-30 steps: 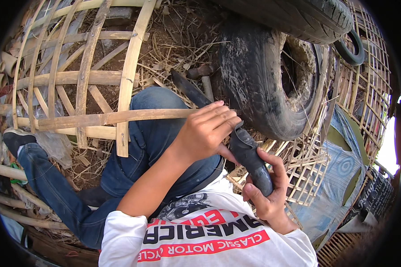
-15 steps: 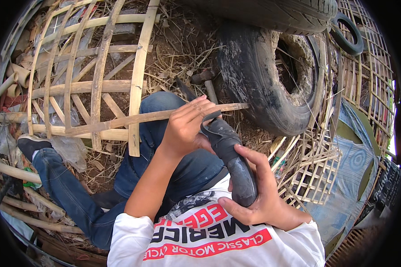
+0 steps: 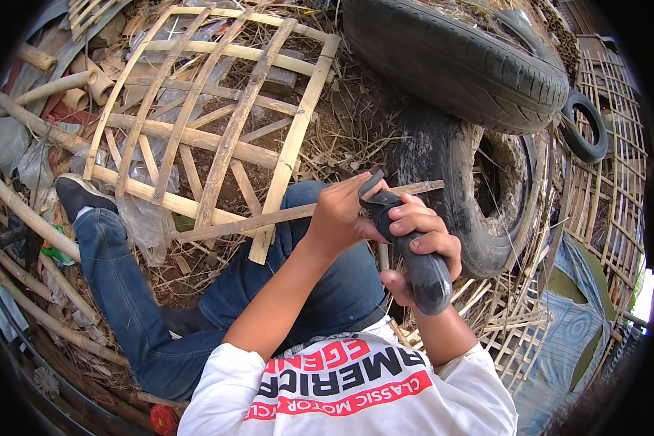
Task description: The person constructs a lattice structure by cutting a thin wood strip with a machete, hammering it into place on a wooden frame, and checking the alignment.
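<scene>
Black handle-shaped piece (image 3: 426, 272), long axis slanting, rounded end pointing down-right, we're seeing right hand (image 3: 432, 240) wrapping it, left hand (image 3: 339, 216) pinching its upper end

Lattice (image 3: 232, 147) left, tyres (image 3: 458, 65) right; left hand (image 3: 336, 216) between

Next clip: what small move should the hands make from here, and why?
Probably the left hand should draw the black strip snug: it curls loose beside the fingertips, while the right hand wraps around the black rounded piece, which seems to steady it.
</scene>
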`<state>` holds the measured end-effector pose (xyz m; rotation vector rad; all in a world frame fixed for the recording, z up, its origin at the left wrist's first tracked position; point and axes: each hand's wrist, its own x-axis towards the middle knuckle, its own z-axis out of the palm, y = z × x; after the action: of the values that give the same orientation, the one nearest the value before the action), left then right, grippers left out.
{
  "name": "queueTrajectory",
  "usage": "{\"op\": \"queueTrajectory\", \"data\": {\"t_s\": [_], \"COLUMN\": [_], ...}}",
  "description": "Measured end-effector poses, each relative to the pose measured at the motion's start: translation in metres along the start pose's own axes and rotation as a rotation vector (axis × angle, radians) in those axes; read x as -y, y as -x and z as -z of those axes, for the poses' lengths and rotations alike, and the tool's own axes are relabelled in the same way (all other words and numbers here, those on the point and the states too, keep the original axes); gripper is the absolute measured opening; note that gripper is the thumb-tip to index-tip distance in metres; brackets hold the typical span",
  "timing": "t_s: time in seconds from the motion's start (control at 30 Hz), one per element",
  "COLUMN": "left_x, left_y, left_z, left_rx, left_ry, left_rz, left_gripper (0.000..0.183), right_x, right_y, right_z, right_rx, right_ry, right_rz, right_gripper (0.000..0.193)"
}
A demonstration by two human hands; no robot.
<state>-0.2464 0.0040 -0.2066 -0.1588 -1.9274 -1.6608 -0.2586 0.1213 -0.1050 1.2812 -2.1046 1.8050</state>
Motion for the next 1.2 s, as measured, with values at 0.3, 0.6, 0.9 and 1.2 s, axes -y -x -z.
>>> {"op": "queueTrajectory", "data": {"t_s": [0.3, 0.6, 0.9, 1.2], "left_x": [-0.011, 0.012, 0.007, 0.010], "left_y": [-0.054, -0.064, -0.055, -0.060], "left_z": [0.013, 0.022, 0.022, 0.025], "left_rx": [-0.081, 0.066, 0.130, 0.134], "left_ry": [-0.206, -0.222, 0.036, 0.030], "left_rz": [-0.148, 0.057, 0.114, 0.184], "left_gripper": [0.061, 0.060, 0.063, 0.070], "right_x": [-0.026, -0.072, -0.073, -0.082], "right_y": [-0.051, -0.078, -0.070, -0.083], "right_z": [-0.008, -0.011, -0.020, -0.014], "right_rx": [-0.287, -0.316, -0.515, -0.450], "right_ry": [-0.176, -0.216, -0.324, -0.342], "right_rz": [0.224, 0.166, 0.154, 0.123], "right_gripper": [0.033, 0.021, 0.038, 0.022]}}
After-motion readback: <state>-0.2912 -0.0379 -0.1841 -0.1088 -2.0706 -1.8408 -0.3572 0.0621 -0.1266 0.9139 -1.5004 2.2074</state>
